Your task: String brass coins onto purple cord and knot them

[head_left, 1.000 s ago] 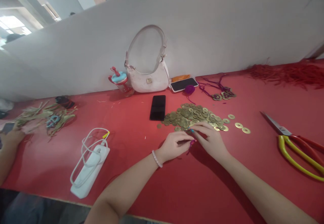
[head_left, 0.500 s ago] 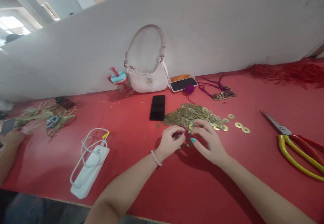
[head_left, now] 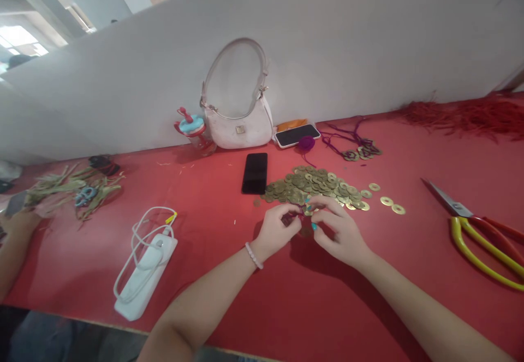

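Observation:
My left hand pinches a purple cord between thumb and fingertips, just in front of the pile of brass-coloured coins with holes in them. Facing it, my right hand has its fingers bent in and its fingertips drawn together on the same cord. A coin seems to hang below the fingertips, partly hidden. Beyond the pile lie a ball of purple cord and several coins tied with purple cord.
Yellow-and-red-handled scissors lie at right, red strands behind. A black phone, white handbag, lidded cup and second phone stand or lie beyond. At left are a power strip and another person's hand.
My right fingertips have drawn closer together on the cord beside my left hand. My left hand keeps its pinch, almost in place.

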Motion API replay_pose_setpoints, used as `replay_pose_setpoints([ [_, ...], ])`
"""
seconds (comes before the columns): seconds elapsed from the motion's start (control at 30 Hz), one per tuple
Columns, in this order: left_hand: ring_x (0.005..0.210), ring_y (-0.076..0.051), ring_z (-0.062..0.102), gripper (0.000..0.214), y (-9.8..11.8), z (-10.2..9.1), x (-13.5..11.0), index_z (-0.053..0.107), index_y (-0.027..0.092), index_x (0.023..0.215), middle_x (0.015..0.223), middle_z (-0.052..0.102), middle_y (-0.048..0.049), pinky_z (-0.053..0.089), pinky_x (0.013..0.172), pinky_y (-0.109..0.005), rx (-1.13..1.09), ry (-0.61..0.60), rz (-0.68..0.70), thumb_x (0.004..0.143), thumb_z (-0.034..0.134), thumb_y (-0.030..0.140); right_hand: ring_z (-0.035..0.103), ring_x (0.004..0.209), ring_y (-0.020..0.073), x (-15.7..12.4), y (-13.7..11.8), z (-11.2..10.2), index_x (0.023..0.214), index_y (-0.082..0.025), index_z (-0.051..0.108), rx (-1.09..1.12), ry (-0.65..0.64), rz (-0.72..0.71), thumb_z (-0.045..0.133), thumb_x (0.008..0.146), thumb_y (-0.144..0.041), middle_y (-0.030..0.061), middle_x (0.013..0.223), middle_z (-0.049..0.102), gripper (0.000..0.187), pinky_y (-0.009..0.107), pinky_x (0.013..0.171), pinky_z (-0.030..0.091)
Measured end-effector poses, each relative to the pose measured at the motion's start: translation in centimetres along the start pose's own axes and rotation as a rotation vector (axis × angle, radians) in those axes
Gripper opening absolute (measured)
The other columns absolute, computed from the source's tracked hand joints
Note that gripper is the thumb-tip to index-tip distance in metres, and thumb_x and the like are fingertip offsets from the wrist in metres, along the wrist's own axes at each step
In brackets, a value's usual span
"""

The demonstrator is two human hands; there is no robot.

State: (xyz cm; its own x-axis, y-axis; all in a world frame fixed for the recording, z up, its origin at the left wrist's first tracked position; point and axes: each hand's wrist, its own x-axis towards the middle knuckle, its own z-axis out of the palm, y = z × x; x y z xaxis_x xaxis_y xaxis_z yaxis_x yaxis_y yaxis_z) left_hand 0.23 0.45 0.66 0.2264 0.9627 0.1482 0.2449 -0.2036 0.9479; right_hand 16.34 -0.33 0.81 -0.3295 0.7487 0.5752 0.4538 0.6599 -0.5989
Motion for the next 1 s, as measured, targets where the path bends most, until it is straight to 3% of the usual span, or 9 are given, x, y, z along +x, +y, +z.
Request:
replay_pose_setpoints([
  [0.17,0.07,-0.014,0.059,0.013,-0.22,-0.12,0.17,0.061,0.014,0.082,0.079,0.064,-0.0054,0.048,0.064,-0.025,-0.099,0.018,-0.077,0.071,0.053,0.015,0.053,0.091,0.0208,0.24,0.17,0.0,0.075,-0.02,0.05,-0.054,0.026,0.062,0.046,0.073,-0.011,0.008,0.097,0.053,0.011,0.036,0.077,0.045],
  [0.27,0.066,-0.014,0.058,0.013,-0.17,-0.15,0.19,0.061,0.013,0.082,0.076,0.064,-0.0057,0.048,0.06,-0.024,-0.131,-0.006,-0.099,0.072,0.055,0.019,0.056,0.078,0.0181,0.22,0.36,0.07,0.077,-0.021,0.049,-0.072,-0.025,0.111,0.044,0.075,-0.012,0.0049,0.083,0.058,0.01,0.033,0.07,0.046],
  [0.43,0.068,-0.014,0.059,0.013,-0.3,-0.07,0.2,0.063,0.012,0.079,0.077,0.065,-0.0066,0.048,0.063,-0.024,-0.096,0.04,-0.042,0.072,0.055,0.02,0.058,0.069,0.0157,0.05,0.39,0.23,0.081,-0.02,0.052,-0.077,-0.085,0.189,0.043,0.076,-0.013,0.0023,0.075,0.062,0.013,0.028,0.063,0.046],
  [0.57,0.071,-0.014,0.058,0.015,-0.45,-0.22,0.3,0.063,0.013,0.081,0.079,0.065,-0.0063,0.047,0.065,-0.024,0.0,0.134,0.005,0.077,0.052,0.021,0.056,0.071,0.0162,0.13,0.45,0.3,0.085,-0.02,0.055,-0.109,-0.218,0.124,0.041,0.076,-0.01,0.004,0.077,0.061,0.019,0.028,0.065,0.046],
  [0.7,0.064,-0.012,0.054,0.015,-0.47,-0.47,0.39,0.064,0.014,0.078,0.073,0.062,-0.0045,0.044,0.059,-0.022,0.129,0.131,0.08,0.078,0.05,0.019,0.053,0.071,0.0177,0.1,0.51,0.33,0.084,-0.018,0.057,-0.211,-0.386,-0.028,0.04,0.075,-0.006,0.0047,0.073,0.058,0.023,0.03,0.064,0.044],
  [0.83,0.06,-0.012,0.051,0.015,-0.86,-0.39,0.51,0.065,0.014,0.08,0.07,0.06,-0.0035,0.042,0.056,-0.021,0.193,0.102,0.115,0.076,0.051,0.015,0.05,0.074,0.0177,0.15,0.2,0.12,0.081,-0.017,0.057,-0.265,-0.327,-0.163,0.039,0.078,-0.006,0.0052,0.075,0.058,0.021,0.033,0.069,0.044],
  [1.0,0.06,-0.012,0.049,0.014,-0.92,-0.06,0.37,0.065,0.014,0.072,0.064,0.056,-0.0015,0.039,0.056,-0.021,0.304,-0.066,0.148,0.071,0.052,0.008,0.049,0.098,0.0211,0.24,0.17,-0.13,0.091,-0.016,0.054,-0.252,-0.191,-0.198,0.04,0.081,-0.007,0.009,0.101,0.059,0.02,0.039,0.086,0.039],
])
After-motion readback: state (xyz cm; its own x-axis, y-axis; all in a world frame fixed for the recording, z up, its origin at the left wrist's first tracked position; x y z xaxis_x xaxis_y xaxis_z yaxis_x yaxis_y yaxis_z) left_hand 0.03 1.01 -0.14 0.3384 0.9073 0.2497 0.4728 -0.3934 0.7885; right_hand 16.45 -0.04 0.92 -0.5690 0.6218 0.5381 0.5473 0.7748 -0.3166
